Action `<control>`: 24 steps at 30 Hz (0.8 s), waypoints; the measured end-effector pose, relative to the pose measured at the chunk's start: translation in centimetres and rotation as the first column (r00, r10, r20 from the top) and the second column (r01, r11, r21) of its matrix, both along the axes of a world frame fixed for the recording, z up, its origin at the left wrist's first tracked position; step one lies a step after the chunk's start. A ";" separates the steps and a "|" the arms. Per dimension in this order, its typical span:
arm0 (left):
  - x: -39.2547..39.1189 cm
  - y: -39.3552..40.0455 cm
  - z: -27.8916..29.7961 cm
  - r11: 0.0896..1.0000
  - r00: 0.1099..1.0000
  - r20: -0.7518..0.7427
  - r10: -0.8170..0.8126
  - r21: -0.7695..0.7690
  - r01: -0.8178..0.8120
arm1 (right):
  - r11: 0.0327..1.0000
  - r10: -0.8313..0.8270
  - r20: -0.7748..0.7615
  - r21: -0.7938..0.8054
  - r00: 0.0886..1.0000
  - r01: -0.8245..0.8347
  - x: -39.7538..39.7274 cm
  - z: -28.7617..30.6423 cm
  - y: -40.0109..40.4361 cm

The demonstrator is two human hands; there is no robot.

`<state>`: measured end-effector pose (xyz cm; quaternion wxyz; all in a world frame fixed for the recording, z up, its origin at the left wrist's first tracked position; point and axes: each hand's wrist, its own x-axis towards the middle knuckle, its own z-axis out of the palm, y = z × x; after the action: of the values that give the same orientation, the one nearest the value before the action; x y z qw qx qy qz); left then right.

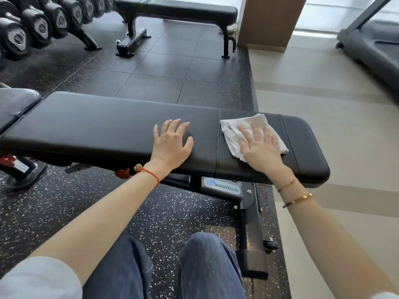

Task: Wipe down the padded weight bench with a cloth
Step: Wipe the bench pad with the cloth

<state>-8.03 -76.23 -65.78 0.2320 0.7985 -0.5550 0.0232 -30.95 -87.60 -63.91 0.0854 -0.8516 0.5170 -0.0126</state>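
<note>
Smooth black vinyl-like padded bench (112, 126) with a soft sheen, white terry-textured cloth (239, 128), painted black metal frame (244, 212), speckled rubber floor (64, 203), matt beige flooring (345, 117)

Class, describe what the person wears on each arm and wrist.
The left wrist carries a red string bracelet with a small bead; the right wrist has two gold bangles. Both forearms are bare, with pale sleeves only near the upper arms.
</note>
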 end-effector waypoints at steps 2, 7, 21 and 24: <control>-1.5 -0.9 -0.3 1.000 1.000 0.003 -0.017 0.025 0.017 | 0.995 -0.098 0.004 0.031 0.995 0.097 -1.7 0.3 -2.1; -3.2 -1.9 -1.0 0.998 0.996 0.088 -0.003 0.070 -0.003 | 0.969 -0.216 -0.022 0.117 0.976 0.217 -1.9 1.5 -7.3; -3.4 -1.8 -0.7 0.999 0.995 0.098 0.021 0.033 -0.024 | 0.986 -0.133 -0.003 0.102 0.991 0.133 -6.5 0.9 -8.2; -3.6 -1.8 -0.6 0.999 0.995 0.098 0.027 0.035 -0.031 | 0.985 -0.143 0.004 0.098 0.990 0.142 -7.8 0.6 -7.4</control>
<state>-11.59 -78.01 -66.33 0.1897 0.8085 -0.5544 0.0554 -38.78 -94.99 -63.36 0.1287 -0.8071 0.5762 0.0017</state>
